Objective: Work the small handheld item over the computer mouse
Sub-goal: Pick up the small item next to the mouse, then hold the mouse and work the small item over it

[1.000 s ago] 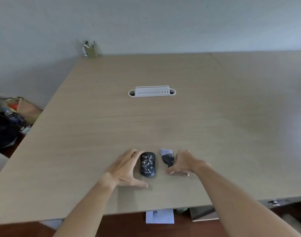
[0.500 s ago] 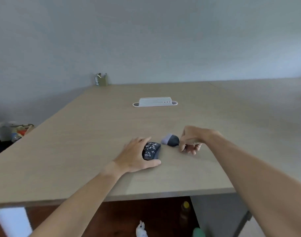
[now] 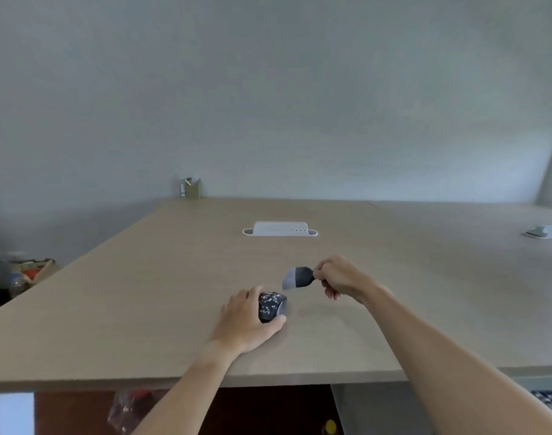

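A black computer mouse speckled with white bits sits near the front of the wooden table. My left hand wraps around its left side and holds it, thumb at its near end. My right hand grips the short handle of a small brush with dark bristles and pale tips. The brush is lifted off the table, just above and to the right of the mouse, bristles pointing left. It does not touch the mouse.
A white cable-port cover is set into the table's middle. A pen holder stands at the far left corner. A grey-white object lies at the right edge. Bags and clutter sit on the floor at left.
My right hand has picked the brush up off the table and raised it above the mouse. My left hand has closed further around the mouse. The camera has tilted upward.
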The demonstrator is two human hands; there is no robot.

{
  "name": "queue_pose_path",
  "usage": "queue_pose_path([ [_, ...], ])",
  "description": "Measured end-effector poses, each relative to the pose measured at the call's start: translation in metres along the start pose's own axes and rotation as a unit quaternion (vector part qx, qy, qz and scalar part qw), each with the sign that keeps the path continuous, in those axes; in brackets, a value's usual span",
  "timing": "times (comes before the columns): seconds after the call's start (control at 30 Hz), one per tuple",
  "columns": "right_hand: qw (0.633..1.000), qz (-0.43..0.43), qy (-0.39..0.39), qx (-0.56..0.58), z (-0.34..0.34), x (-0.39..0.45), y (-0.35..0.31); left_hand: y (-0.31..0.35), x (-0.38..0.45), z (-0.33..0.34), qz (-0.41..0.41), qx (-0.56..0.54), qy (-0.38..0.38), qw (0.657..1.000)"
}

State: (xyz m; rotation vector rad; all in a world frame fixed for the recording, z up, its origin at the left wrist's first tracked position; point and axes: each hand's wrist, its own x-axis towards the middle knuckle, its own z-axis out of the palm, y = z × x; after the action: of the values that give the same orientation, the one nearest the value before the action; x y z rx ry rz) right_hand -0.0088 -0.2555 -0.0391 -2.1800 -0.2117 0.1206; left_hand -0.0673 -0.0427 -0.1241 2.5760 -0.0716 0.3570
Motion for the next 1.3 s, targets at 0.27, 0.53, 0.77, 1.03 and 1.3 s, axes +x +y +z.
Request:
queue_pose_path([
  [0.27, 0.994, 0.054, -0.088, 0.037, 0.014, 0.007, 0.002, -0.002, 0.003, 0.004, -0.001, -0.012, 0.015, 1.0],
  [0.53, 0.998, 0.021, -0.059, -0.016, 0.007, 0.017, 0.018, 0.001, 0.008, 0.004, -0.013, -0.018, 0.007, 1.0],
  [0.77, 0.997, -0.002, -0.067, 0.047, 0.02, 0.027, 0.015, 0.017, 0.014, 0.012, -0.039, 0.024, 0.015, 0.999],
  [1.03, 1.0, -0.006, 0.001, -0.022, 0.011, 0.024, 0.02, 0.02, 0.012, 0.014, -0.042, 0.0, 0.06, 0.997],
  [1.3, 0.997, -0.021, -0.031, -0.073, 0.029, 0.019, 0.012, 0.018, 0.005, 0.015, -0.037, 0.003, 0.057, 0.998],
])
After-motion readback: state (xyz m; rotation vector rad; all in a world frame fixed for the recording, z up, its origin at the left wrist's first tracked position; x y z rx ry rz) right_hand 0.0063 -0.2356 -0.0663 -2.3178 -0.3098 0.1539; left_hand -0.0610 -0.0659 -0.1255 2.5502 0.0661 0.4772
